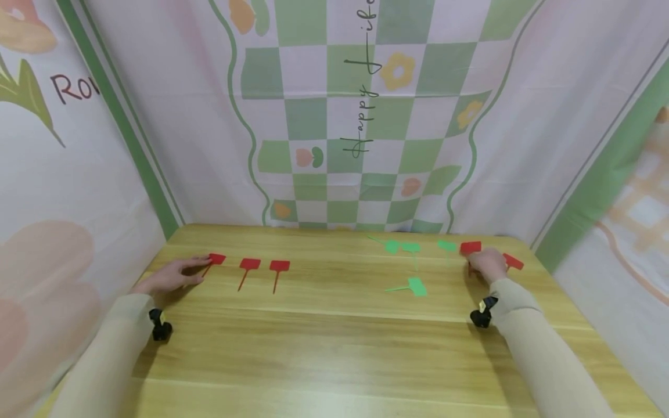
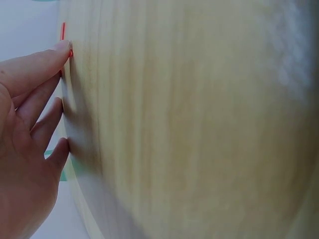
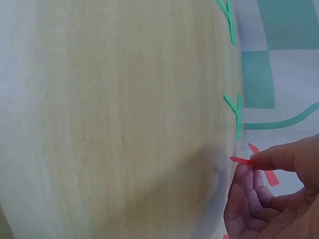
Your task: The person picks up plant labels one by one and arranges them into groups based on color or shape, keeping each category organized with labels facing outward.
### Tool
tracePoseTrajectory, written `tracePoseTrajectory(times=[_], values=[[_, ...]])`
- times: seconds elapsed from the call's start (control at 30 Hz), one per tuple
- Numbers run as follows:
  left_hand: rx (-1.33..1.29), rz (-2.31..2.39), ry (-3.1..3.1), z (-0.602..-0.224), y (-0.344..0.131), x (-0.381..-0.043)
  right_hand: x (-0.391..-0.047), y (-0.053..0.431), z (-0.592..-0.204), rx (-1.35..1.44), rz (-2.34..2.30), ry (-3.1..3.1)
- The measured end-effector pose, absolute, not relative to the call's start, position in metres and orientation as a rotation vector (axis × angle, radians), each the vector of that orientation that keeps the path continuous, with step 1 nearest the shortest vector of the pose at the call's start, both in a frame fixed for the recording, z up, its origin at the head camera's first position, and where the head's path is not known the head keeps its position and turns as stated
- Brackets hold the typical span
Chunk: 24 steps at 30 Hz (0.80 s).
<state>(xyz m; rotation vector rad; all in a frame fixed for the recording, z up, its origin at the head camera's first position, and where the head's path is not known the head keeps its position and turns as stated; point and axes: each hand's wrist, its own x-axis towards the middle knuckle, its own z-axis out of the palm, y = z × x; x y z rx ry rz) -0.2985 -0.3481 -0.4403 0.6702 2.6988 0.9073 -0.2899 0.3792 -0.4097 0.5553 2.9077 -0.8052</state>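
My left hand [image 1: 175, 275] is at the far left of the table, its fingers fairly straight and touching a red plant label [image 1: 216, 259]. In the left wrist view, the thumb hides part of that label's thin red stem [image 2: 63, 31]. Two more red labels lie to its right, a nearer one [image 1: 250, 264] and a farther one [image 1: 279, 266]. Over at the right, my right hand [image 1: 488, 264] pinches a red plant label [image 1: 471, 248] between thumb and fingertips, its stem tip [image 3: 240, 160] showing in the right wrist view. Another red label [image 1: 513, 261] lies just beyond this hand.
Several green plant labels lie right of centre, among them one nearer label [image 1: 417, 286] and one close to the right hand [image 1: 447, 246]. The wooden table [image 1: 324, 348] ends at a patterned curtain [image 1: 345, 116] behind, with more curtain on both sides.
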Motion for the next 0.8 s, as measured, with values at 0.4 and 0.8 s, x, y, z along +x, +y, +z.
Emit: tracePoseTrajectory(times=[0.4,0.8], values=[[0.658,0.897,2.712,-0.444,-0.351,-0.301,-0.279,0.375,-0.405,0.612,-1.195,2.697],[0.647,0.891,2.715,-0.442,-0.349,-0.3,-0.262,0.371,-0.4,0.483,-1.082,2.701]])
